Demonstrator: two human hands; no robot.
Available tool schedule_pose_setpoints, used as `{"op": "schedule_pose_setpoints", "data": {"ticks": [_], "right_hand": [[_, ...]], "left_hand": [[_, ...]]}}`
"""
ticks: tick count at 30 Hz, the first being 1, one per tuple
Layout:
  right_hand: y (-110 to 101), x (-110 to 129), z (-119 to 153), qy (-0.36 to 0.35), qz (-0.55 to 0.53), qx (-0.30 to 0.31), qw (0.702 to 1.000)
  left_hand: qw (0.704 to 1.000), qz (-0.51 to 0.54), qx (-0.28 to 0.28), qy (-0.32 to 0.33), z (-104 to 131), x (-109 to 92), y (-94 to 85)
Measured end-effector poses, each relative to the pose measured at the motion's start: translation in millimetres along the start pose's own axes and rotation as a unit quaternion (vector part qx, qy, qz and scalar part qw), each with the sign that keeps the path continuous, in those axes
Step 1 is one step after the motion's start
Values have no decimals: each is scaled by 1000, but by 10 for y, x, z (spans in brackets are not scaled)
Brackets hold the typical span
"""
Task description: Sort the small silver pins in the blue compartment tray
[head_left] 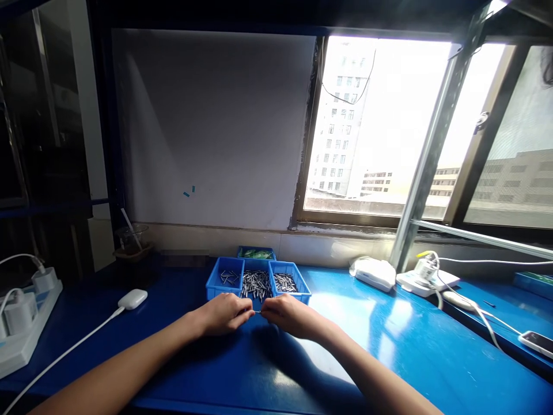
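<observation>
My left hand (222,314) and my right hand (290,315) meet above the blue tabletop, fingers closed in a pinch. Between their fingertips runs a thin metal pin (257,312), gripped at both ends; its exact shape is too small to tell. Just beyond my hands lies a heap of dark metal pins (257,283). A blue bin (210,290) to its left holds a few scattered pins. On its right, a second blue bin (305,293) contains many more. My knuckles hide part of the near edges of the bins.
Behind the bins stands a blue box (256,248) with green contents. At left are a white charging case (132,299) on a cable and a power strip (21,340). A white packet (373,272), another power strip (449,279) and a phone (537,342) lie at right.
</observation>
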State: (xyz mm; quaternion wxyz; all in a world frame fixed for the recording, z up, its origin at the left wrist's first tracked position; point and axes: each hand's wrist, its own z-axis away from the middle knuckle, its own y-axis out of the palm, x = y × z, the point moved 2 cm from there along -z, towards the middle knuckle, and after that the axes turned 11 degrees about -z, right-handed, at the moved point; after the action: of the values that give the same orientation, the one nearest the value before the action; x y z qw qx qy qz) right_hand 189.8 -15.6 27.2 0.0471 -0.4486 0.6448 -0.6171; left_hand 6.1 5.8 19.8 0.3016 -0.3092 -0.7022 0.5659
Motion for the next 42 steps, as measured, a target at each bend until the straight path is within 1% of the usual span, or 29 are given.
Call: {"op": "schedule_pose_setpoints", "data": {"ticks": [6,11,14,20,24,29,35,39,42], "right_hand": [[40,-5,-8,9,-116,-3,993],[42,7,-2,3,-150,11,989],[41,15,-4,3,-123,7,992],[48,65,4,-29,-10,-11,999],[28,97,18,-33,-8,-4,999],[9,121,25,-47,-1,-12,999],[34,108,22,-49,8,-5,999],[16,91,31,-41,38,-5,998],[9,80,34,-36,53,-7,998]], "left_hand": [[1000,2,-9,7,-8,-14,30],[999,-14,-17,33,-5,-42,45],[999,-22,-23,28,-6,-37,61],[999,-5,-27,17,-13,9,94],[999,19,-33,1,-11,26,75],[998,54,-35,-7,-8,2,32],[999,36,-31,1,-16,-8,51],[997,47,-57,16,-17,16,53],[996,44,-82,14,-17,31,48]]}}
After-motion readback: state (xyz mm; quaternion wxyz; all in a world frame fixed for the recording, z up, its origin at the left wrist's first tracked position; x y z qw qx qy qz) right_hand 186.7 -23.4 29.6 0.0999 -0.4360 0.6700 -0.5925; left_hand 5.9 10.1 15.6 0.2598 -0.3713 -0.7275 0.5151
